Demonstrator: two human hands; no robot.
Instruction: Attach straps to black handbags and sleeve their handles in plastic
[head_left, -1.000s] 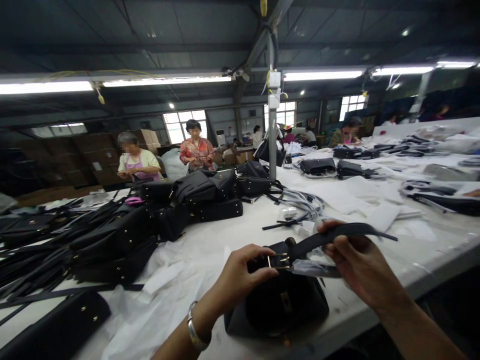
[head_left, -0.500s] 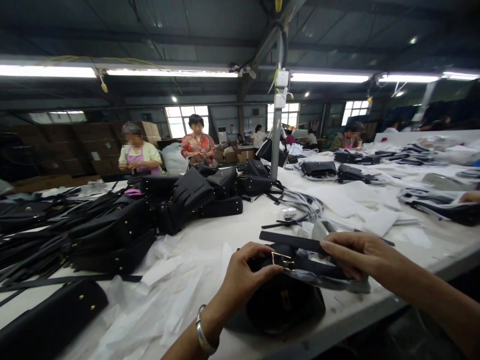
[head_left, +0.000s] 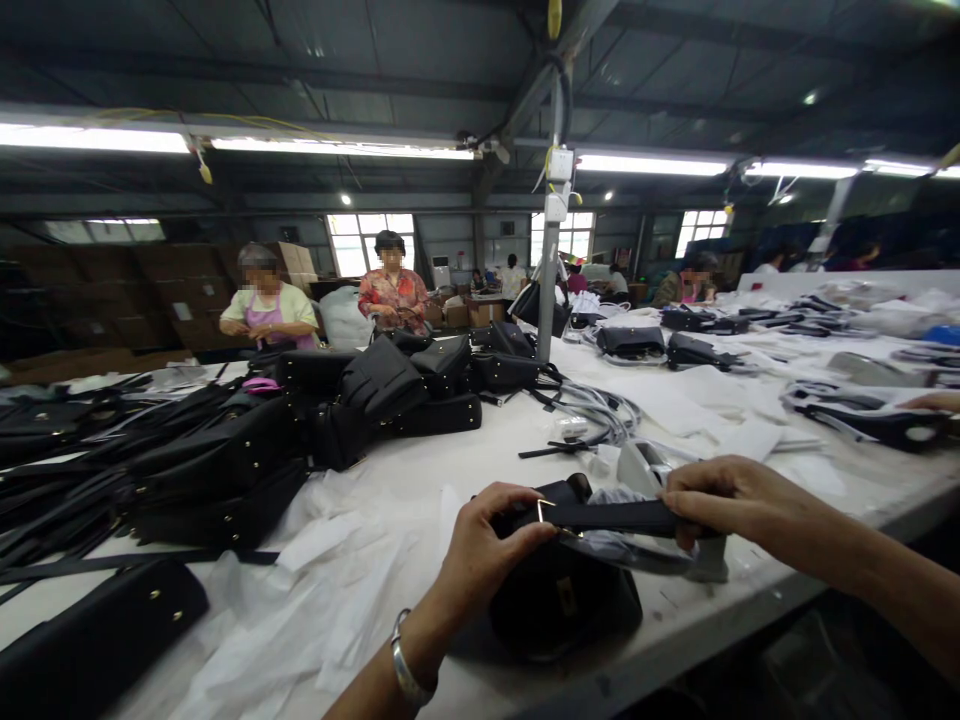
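Note:
My left hand (head_left: pixel 480 550) pinches a gold-coloured buckle (head_left: pixel 541 512) between thumb and fingers, above a black handbag (head_left: pixel 592 605) on the white table. My right hand (head_left: pixel 739 500) grips a flat black strap (head_left: pixel 615 516) that stretches leftward to the buckle. The strap's left end meets the buckle frame; whether it passes through cannot be made out. Clear plastic wrap (head_left: pixel 637 550) and a grey piece (head_left: pixel 709 560) lie under the strap, close to my right hand. A gold fitting shows on the bag's dark front.
A heap of black bags (head_left: pixel 382 380) fills the left side of the table (head_left: pixel 409 465). White tissue sheets (head_left: pixel 322 580) lie left of my hands. Grey cords (head_left: pixel 600 410) lie beside a metal post (head_left: pixel 550 280). Several people work beyond; another person's hand (head_left: pixel 934 402) is at right.
My right hand has lowered the strap from above the buckle, and the strap now lies in line with it, its end at the frame. My left hand stays on the buckle.

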